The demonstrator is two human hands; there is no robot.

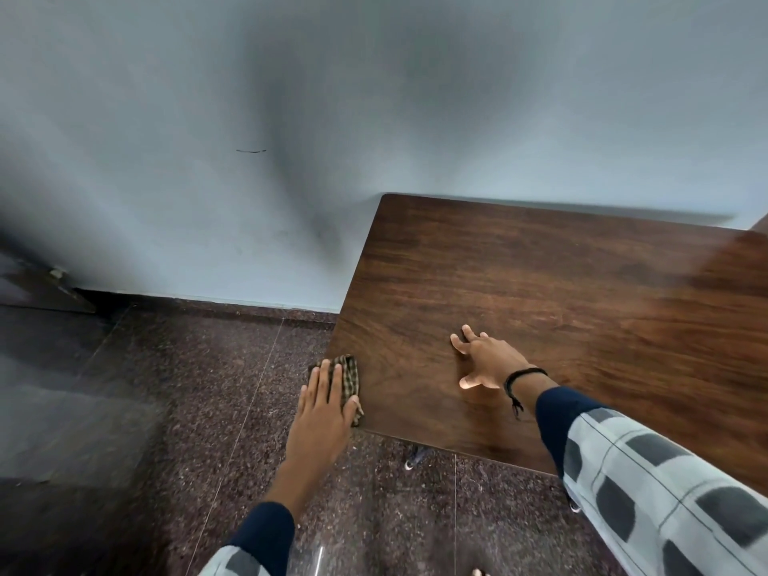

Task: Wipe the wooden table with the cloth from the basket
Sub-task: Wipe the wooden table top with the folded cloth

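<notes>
Midway through the wiping step, it seems: the left hand lies flat, fingers straight, pressing a folded checked cloth onto the left edge of the counter near its front corner, the cloth partly overhanging the speckled floor. Further in, the right hand rests spread on bare wood, well apart from the cloth, apparently bracing. Most of the top lies beyond both hands; the next stroke likely calls for sweeping the cloth rightward and toward the far edge under steady pressure.
</notes>
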